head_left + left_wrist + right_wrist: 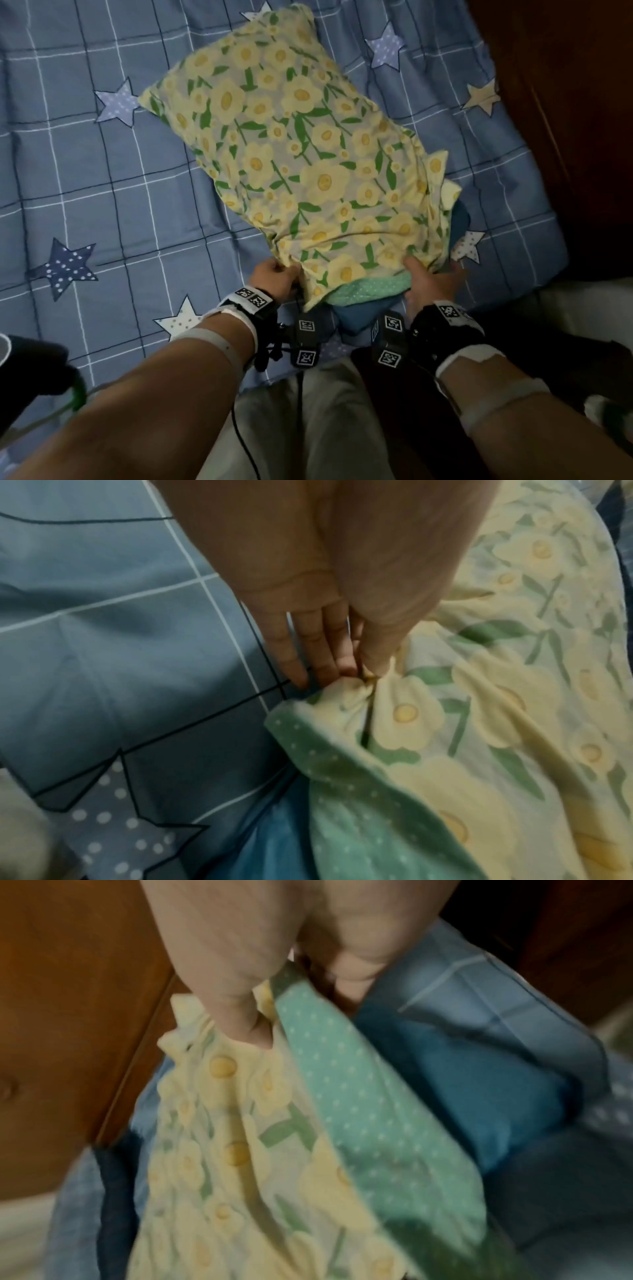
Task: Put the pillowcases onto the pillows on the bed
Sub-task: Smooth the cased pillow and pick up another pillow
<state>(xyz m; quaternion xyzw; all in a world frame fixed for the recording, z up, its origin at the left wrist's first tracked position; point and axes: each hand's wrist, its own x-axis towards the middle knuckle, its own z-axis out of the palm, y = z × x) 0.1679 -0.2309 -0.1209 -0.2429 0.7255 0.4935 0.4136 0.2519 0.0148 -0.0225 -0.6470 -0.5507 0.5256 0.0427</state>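
Note:
A yellow-flowered pillowcase [294, 147] covers most of a pillow lying slantwise on the bed. Its open end faces me, showing a green dotted lining [370, 287] and the blue pillow [356, 317] poking out. My left hand [274, 277] pinches the left corner of the opening [363, 680] between thumb and fingers. My right hand [428, 281] grips the right side of the opening, thumb on the flowered cloth [246, 1026] and fingers under the green lining [342, 1069]. The blue pillow [479, 1085] lies beside that hand.
The bed carries a blue checked sheet with stars [102, 192]. Dark wooden furniture [565, 102] stands close along the bed's right side, also seen in the right wrist view as a brown panel [68, 1015]. My knees are at the bed's near edge [308, 411].

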